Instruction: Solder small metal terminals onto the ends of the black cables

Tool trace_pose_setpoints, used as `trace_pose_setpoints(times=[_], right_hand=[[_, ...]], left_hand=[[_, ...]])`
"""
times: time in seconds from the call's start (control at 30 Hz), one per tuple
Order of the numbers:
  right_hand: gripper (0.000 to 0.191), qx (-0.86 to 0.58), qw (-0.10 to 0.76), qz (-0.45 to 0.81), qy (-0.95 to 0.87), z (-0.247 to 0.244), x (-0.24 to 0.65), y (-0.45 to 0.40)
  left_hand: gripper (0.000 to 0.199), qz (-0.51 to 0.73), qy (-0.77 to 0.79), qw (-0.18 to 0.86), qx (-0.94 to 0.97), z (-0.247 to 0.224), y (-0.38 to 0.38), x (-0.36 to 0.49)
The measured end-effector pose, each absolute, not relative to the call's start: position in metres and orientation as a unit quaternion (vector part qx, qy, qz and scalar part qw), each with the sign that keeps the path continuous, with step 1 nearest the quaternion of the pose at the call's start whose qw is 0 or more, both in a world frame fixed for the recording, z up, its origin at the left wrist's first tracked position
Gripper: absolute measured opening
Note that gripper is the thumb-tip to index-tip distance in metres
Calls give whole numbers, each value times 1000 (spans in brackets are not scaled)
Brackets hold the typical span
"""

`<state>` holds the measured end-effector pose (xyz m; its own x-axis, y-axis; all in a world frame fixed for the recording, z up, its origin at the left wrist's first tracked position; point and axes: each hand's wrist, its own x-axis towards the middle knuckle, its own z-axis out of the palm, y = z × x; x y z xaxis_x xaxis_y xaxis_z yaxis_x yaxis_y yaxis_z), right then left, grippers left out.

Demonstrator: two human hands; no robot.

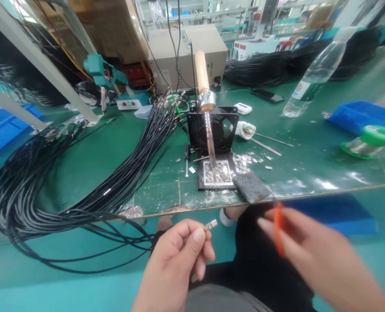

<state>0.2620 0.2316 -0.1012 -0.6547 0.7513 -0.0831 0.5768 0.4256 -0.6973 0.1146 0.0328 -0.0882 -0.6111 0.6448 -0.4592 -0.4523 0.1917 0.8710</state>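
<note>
My left hand (182,251) is closed in a pinch, low in front of the bench edge. Between its thumb and index finger sits a small metal cable connector (212,224), its tip sticking out to the upper right. To the right, my right hand (305,247), smeared by motion, is closed around an orange-handled tool (278,229); its working end is too blurred to make out. A large bundle of black cables (33,199) lies on the bench to the left, several strands hanging over the edge behind my left hand.
A wooden-handled soldering iron (208,112) points down at a square tray (205,175) of small metal pieces, before a black fan (195,130). Nearby are a dark flat block (252,187), a screwdriver (187,160), a solder spool (370,141), a plastic bottle (315,78) and blue bins (364,115).
</note>
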Motion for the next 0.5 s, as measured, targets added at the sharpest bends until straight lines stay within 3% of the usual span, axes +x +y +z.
trace_pose_setpoints(times=[0.17,0.23,0.37,0.5], right_hand=[[50,-435,125,142,-880,-86,268,313],[42,-424,107,110,-892,-92,268,331],[52,-370,163,48,-913,-113,268,348],[47,-349,207,-7,-914,-124,269,350]], left_hand=[[46,631,636,437,77,-87,32,117],[46,630,636,437,83,-86,33,119],[44,626,634,442,103,-84,34,120],[41,616,645,438,115,-83,33,120]])
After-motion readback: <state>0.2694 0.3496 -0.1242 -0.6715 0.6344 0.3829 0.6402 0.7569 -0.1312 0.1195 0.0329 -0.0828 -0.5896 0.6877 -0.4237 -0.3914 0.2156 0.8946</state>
